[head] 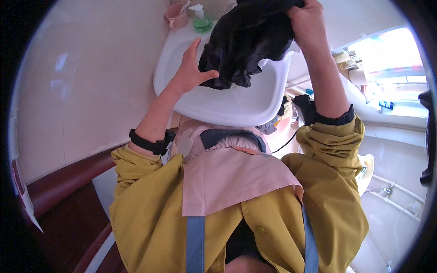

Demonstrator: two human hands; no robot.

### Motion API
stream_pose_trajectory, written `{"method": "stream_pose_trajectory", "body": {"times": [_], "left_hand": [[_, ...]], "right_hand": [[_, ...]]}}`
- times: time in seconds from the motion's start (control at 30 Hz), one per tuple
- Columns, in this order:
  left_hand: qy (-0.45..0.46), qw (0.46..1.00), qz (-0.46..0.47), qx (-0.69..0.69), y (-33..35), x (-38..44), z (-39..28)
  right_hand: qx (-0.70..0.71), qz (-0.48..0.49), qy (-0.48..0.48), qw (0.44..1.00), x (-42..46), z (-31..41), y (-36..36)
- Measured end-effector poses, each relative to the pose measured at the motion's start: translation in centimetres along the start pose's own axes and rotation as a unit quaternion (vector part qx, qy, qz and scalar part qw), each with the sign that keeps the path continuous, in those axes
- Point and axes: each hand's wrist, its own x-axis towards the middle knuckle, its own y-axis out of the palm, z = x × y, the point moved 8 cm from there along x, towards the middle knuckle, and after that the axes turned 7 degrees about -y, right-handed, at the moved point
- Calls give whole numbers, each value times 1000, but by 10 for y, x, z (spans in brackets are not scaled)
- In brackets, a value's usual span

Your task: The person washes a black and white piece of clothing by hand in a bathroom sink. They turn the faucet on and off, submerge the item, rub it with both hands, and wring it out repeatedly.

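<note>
A crumpled black cloth point(252, 37) hangs above the white washbasin point(239, 116). Its upper right end is gripped in my right hand point(307, 24), raised near the top of the view. My left hand point(194, 70) is beside the cloth's lower left edge, thumb and fingers spread apart; whether it touches the cloth I cannot tell. Something whitish shows behind the cloth's right edge. The tap and the back of the basin are hidden.
On the basin's back left corner stand a pink cup point(175, 16) with a toothbrush and a pump bottle of green liquid point(202, 24). A pink tub with clothes point(285, 119) is below, right of the basin. A tiled wall rises at the left.
</note>
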Motion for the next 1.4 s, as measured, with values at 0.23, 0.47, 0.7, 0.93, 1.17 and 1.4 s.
{"method": "stream_pose_trajectory", "body": {"times": [0.23,0.47,0.7,0.93,1.17,1.4], "left_hand": [[193,976,-100,-35,-1,-5,-92],[-49,966,-115,-227,28,22,-1],[-158,808,-158,-546,11,-3,46],[-263,760,-145,-576,14,-21,-5],[-209,763,-1,-612,9,-47,26],[-377,792,-99,-469,18,-45,68]], "right_hand": [[43,39,1,998,-4,8,26],[41,228,142,962,-75,-57,83],[-87,377,352,852,-252,-232,48],[593,53,617,515,-298,-211,173],[603,-61,581,544,-271,-237,227],[599,67,524,601,-293,-232,236]]}}
